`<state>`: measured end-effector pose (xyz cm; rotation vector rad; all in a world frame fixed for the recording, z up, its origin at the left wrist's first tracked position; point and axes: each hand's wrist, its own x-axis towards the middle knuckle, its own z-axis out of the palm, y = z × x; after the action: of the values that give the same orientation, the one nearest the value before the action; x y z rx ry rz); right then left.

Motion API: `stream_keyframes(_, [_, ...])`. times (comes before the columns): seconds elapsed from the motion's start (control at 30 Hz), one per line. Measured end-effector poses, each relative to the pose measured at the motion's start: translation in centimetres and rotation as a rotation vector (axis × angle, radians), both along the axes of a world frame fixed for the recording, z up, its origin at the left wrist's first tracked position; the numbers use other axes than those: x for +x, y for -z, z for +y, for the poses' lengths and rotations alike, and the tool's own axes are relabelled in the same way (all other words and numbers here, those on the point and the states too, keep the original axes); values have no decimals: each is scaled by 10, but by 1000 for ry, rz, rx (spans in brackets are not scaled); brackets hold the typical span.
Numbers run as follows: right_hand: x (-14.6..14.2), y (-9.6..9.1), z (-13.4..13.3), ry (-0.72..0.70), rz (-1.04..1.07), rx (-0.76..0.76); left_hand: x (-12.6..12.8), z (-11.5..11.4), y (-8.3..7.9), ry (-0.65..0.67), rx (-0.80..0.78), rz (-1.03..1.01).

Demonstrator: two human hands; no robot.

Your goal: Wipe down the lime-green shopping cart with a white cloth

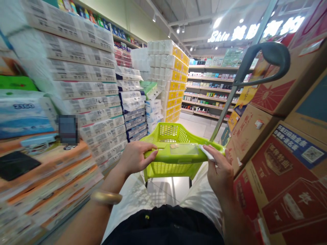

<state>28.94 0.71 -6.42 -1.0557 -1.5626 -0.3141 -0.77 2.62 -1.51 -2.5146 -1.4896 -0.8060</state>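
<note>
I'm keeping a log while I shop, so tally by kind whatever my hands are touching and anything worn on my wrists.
Lime-green shopping basket: 1
White cloth or tissue, at the right hand: 1
Gold-coloured bangle, left wrist: 1
Total: 3

Lime-green, lattice-patterned cart [173, 169] and plain white cloth [207, 153]

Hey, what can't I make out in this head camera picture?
All in the head view:
Full shape of the thin white sheet: covered by the bare right hand.
Inside of the lime-green plastic cart: partly behind its handlebar.
Dark upright rectangle at left: pixelated.
Small coloured packages at the back: labels too small.
</note>
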Motion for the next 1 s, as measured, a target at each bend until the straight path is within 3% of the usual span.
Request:
stream_keyframes(0.17, [9, -1, 4, 15, 31, -10, 20, -11, -17, -48, 15, -20])
stream_keyframes(0.3, [-4, -2, -7, -53, 14, -48, 61, -20, -33, 106, 31, 12])
stream_keyframes(0.4, [-7, -5, -12, -87, -22, -73, 88, -17, -33, 147, 45, 83])
stream_keyframes(0.47, [-2, -7, -9, -63, -28, -69, 98, -13, -28, 90, 30, 140])
stream_keyframes(0.63, [1, -10, -2, 45, 3, -58, 104, -9, -15, 3, 45, 227])
stream_keyframes(0.83, [-19, -9, -10, -108, -98, -78, 101, -9, -12, 4, 114, 270])
stream_keyframes(1.0, [-21, -30, 4, -15, -162, -212, 103, -9, -14, 7, 127, 293])
